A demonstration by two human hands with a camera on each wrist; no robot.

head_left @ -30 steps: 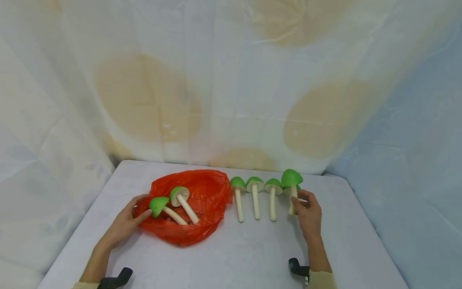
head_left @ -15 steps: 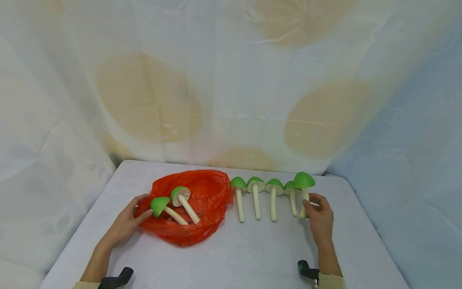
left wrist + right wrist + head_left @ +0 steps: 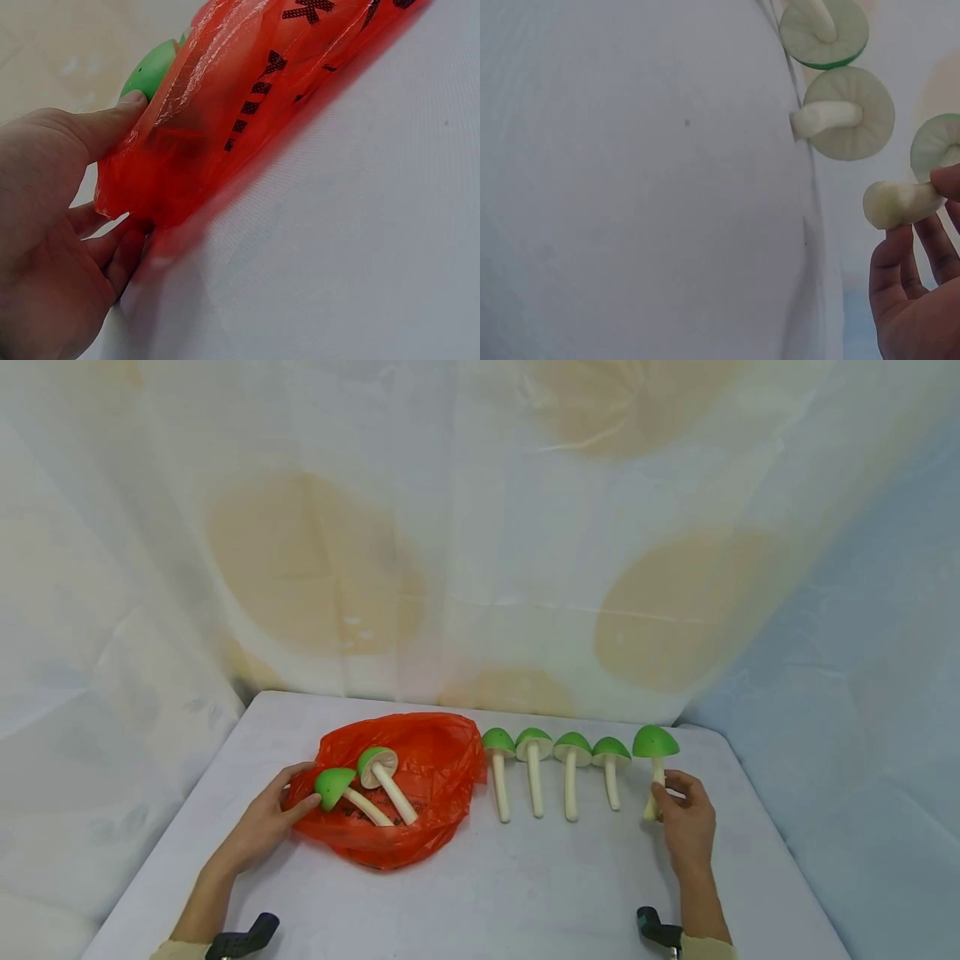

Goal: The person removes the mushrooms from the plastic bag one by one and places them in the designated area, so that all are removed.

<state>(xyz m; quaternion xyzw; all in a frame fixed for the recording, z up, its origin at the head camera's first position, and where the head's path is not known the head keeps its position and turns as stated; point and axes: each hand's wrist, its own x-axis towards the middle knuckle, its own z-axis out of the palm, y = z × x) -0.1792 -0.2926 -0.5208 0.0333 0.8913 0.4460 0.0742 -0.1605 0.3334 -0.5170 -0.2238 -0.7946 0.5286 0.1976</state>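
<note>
Right grip [image 3: 688, 818] pinches a green-capped mushroom [image 3: 656, 743] low on its stem [image 3: 657, 769].
It's probably light foam, stiff enough for a gentle hold (mid-stem might steady the broad cap [image 3: 655, 739] better). Just left, four mushrooms [image 3: 572, 777] lie in a row on the surface [image 3: 525, 893]; farther left, the left grip [image 3: 264, 820] pinches the edge of a red bag [image 3: 442, 760], thin and likely slippery, with two more mushrooms [image 3: 393, 793] in it.

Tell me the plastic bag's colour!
The plastic bag is red with black print, clearest in the left wrist view.
</note>
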